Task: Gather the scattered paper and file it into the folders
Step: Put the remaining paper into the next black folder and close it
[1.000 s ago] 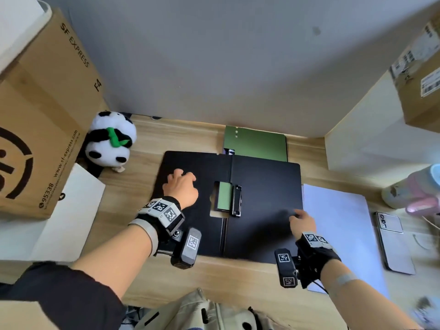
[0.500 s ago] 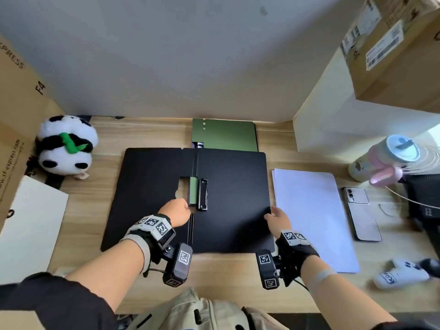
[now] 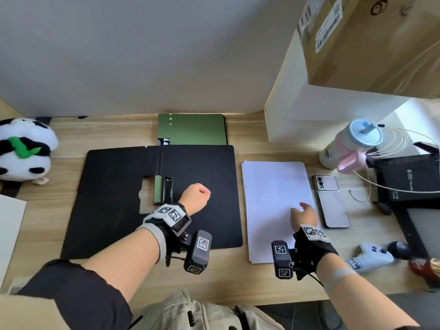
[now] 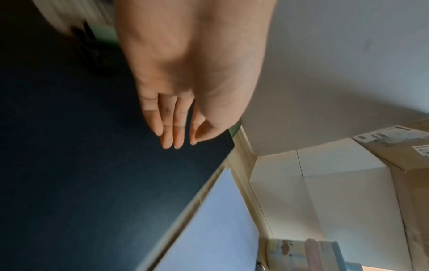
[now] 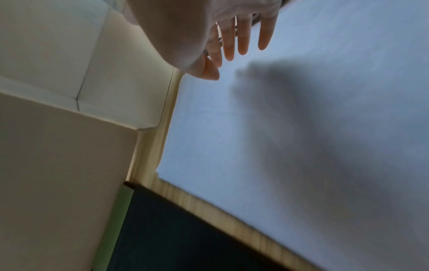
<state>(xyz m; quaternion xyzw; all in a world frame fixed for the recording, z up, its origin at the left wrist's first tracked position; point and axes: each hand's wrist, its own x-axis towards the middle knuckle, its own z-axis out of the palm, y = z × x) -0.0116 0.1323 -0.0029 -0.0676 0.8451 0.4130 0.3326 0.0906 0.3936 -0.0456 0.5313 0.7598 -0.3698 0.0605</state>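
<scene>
A black folder (image 3: 114,210) lies open and flat on the wooden desk, with a clip (image 3: 167,190) at its spine. A green folder (image 3: 192,129) lies behind it, partly covered. A stack of white paper (image 3: 273,186) lies just right of the black folder. My left hand (image 3: 196,196) hangs over the folder's right half, fingers relaxed and holding nothing; the left wrist view shows its fingertips (image 4: 176,135) above the black cover (image 4: 81,165). My right hand (image 3: 306,214) is over the paper's right side with straight, spread fingers (image 5: 236,45), casting a shadow on the sheet (image 5: 301,128).
A phone (image 3: 332,203) lies right beside the paper, with a game controller (image 3: 371,257) nearer me. A bottle (image 3: 350,144) and a black device (image 3: 409,179) stand at the right. A panda plush (image 3: 23,151) sits far left. A white box (image 3: 309,103) carries a cardboard box (image 3: 371,44).
My left hand crossed from the folder's left half past the clip to its right half. My right hand left the folder's right edge and moved over the paper. My head turned right.
</scene>
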